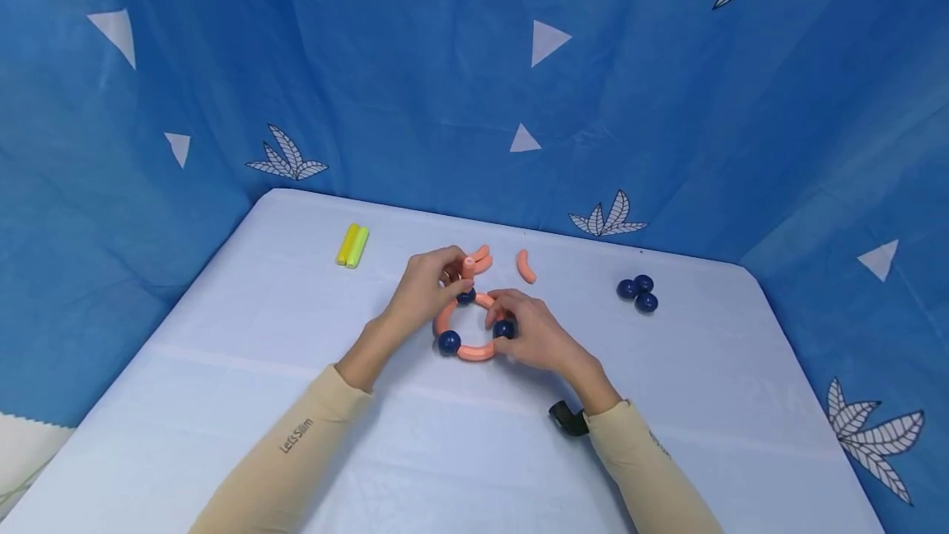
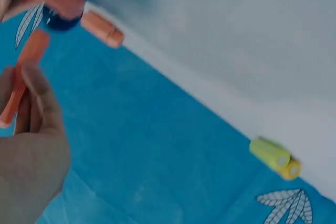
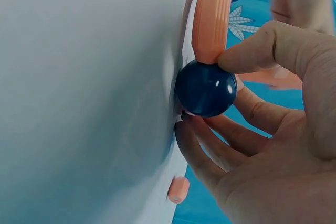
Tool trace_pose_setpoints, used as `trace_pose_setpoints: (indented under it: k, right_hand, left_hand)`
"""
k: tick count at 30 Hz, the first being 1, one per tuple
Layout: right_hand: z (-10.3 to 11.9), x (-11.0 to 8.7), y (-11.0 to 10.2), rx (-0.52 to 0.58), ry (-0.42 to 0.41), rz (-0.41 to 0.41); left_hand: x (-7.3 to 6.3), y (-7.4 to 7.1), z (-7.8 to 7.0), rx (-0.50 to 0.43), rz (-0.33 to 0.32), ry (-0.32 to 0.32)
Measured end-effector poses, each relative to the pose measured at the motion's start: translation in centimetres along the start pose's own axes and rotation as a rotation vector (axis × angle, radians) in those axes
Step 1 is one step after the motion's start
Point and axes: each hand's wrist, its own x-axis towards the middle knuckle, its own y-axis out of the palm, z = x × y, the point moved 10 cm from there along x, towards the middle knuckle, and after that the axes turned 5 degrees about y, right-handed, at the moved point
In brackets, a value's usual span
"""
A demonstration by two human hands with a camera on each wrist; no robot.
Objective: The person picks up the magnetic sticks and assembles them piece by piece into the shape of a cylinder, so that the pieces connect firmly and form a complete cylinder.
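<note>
A ring of curved coral sticks (image 1: pixel 474 353) joined by three dark blue balls lies on the white table. My left hand (image 1: pixel 423 287) pinches another coral stick (image 1: pixel 469 266) and holds it upright by the ring's far ball (image 1: pixel 465 297). Whether stick and ball touch I cannot tell. At the ring's right side, my right hand (image 1: pixel 539 338) grips a blue ball (image 3: pixel 206 90), its thumb and fingers around it where a coral stick (image 3: pixel 212 22) joins. The third ball (image 1: pixel 449 343) sits at the near left, untouched.
Behind the ring lie loose coral sticks (image 1: pixel 525 266). Two yellow and yellow-green sticks (image 1: pixel 357 247) lie at the back left, three blue balls (image 1: pixel 647 302) at the right. A black object (image 1: pixel 567 419) shows by the right wrist. Blue patterned cloth (image 1: pixel 445 89) hangs behind the table.
</note>
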Motion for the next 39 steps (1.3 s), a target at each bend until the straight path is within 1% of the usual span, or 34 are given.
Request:
trace_pose_setpoints:
  k: [2, 5, 8, 11, 14, 18, 20, 22, 24, 26, 27, 29, 31, 32, 33, 34, 36, 37, 39]
  right_hand:
    - [0.1, 0.0, -0.1, 0.006, -0.006, -0.003]
    - [0.2, 0.0, -0.4, 0.014, -0.003, -0.022]
    - [0.0, 0.1, -0.7, 0.026, 0.033, -0.053]
    - [-0.3, 0.3, -1.0, 0.051, 0.067, -0.07]
    - [-0.5, 0.4, -1.0, 0.069, 0.086, -0.064]
    - [-0.8, 0.5, -0.7, 0.067, 0.087, -0.043]
    - [-0.9, 0.4, -0.5, 0.059, 0.085, -0.038]
    - [-1.0, 0.4, -0.4, 0.057, 0.081, -0.036]
    - [-1.1, 0.3, -0.3, 0.06, 0.074, -0.035]
    - [-1.1, 0.3, -0.1, 0.066, 0.066, -0.032]
    - [-1.0, 0.4, -0.1, 0.068, 0.063, -0.033]
    - [-1.1, 0.3, -0.1, 0.066, 0.063, -0.042]
    - [-1.3, 0.1, -0.2, 0.062, 0.074, -0.056]
    - [-1.4, 0.0, -0.4, 0.06, 0.084, -0.066]
    - [-1.5, 0.0, -0.5, 0.06, 0.096, -0.075]
    - [-1.7, -0.1, -0.7, 0.06, 0.108, -0.085]
    - [-1.9, -0.1, -1.0, 0.058, 0.126, -0.104]
    - [-2.0, 0.0, -1.2, 0.055, 0.131, -0.115]
    - [-2.1, 0.2, -1.5, 0.049, 0.139, -0.139]
  left_hand:
    - [-0.2, 1.0, 0.4, 0.027, 0.047, -0.022]
    - [-0.4, 1.8, 0.8, 0.088, 0.113, -0.033]
    - [-0.6, 2.5, 0.9, 0.118, 0.198, -0.03]
    - [-0.8, 3.4, 0.7, 0.089, 0.296, -0.007]
    - [-1.0, 4.6, 0.2, 0.035, 0.373, 0.023]
    - [-1.5, 5.8, -0.6, -0.018, 0.43, 0.059]
    - [-1.7, 6.1, -1.0, -0.027, 0.437, 0.068]
    - [-1.7, 6.0, -1.0, -0.028, 0.435, 0.061]
    - [-1.5, 5.5, -0.6, -0.004, 0.417, 0.044]
    - [-1.2, 4.1, 0.2, 0.068, 0.369, 0.014]
    - [-1.0, 3.1, 0.9, 0.138, 0.333, 0.001]
    - [-0.5, 0.6, 2.3, 0.301, 0.231, -0.024]
    - [-0.3, -2.2, 4.0, 0.44, 0.116, -0.078]
    - [-0.4, -3.5, 4.9, 0.495, 0.061, -0.107]
    - [-0.5, -4.7, 5.8, 0.533, 0.02, -0.141]
    - [-0.7, -5.7, 6.6, 0.548, -0.013, -0.172]
    - [-1.2, -7.1, 8.0, 0.566, -0.042, -0.233]
    - [-1.3, -7.6, 8.4, 0.576, -0.045, -0.254]
    - [-1.5, -8.1, 9.2, 0.596, -0.027, -0.281]
